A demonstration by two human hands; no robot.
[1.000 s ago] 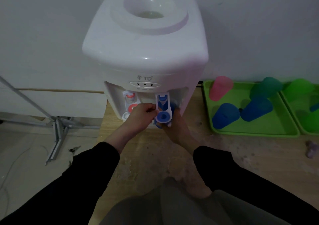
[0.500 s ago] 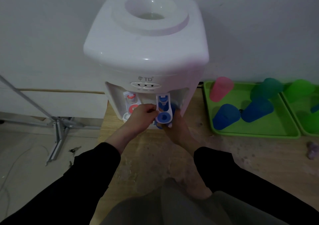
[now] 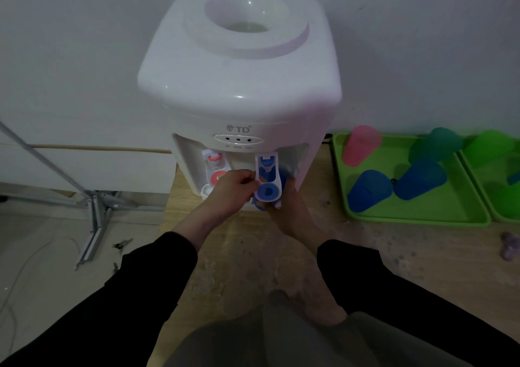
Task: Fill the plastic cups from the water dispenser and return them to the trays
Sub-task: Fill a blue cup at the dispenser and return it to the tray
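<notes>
Filling looks to be the step in hand: the left hand has its fingers curled and pinching the left edge of the blue tap lever on the front of the water dispenser, just beside the untouched red tap. The right hand reaches in low under that lever and holds a blue cup beneath the spout. Most of the cup is hidden behind the lever, and of the right fingers only a little shows, so I judge them wrapped round the cup rather than see it plainly. Whether water is running, or how full the cup is, cannot be told from here. Off to the right on the table, well apart from the dispenser, a green tray carries a pink cup, a teal cup and two more blue ones. A second tray touching it holds at least one green cup, the rest being cut off by the frame. None of these shows its contents, so how many are already filled is unclear. By my reading the task sits somewhere in its middle: this cup has to be topped up, carried back to a tray and set down, and any unfilled cups must follow the same round.
</notes>
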